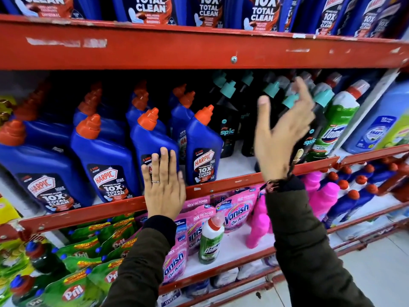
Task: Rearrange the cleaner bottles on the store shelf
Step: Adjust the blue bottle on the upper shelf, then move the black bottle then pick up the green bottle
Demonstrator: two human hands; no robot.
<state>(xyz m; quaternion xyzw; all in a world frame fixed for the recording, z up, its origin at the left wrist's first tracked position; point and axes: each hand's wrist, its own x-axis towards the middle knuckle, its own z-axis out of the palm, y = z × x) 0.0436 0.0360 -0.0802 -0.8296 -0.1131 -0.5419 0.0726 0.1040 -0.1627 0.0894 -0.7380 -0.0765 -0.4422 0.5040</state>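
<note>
Blue Harpic bottles with orange caps stand in rows on the middle red shelf. My left hand lies flat, fingers together, against the front of one blue bottle at the shelf edge. To the right stand black Spic bottles with teal caps. My right hand is raised in front of them, fingers spread and blurred, holding nothing. A green and white Domestos bottle stands beside the black ones. A bare patch of shelf shows between the blue and black bottles.
More Harpic bottles fill the shelf above. Below are pink Vanish pouches, one green Domestos bottle, pink bottles and green Pril pouches. A large pale blue bottle stands far right. Tiled floor lies at lower right.
</note>
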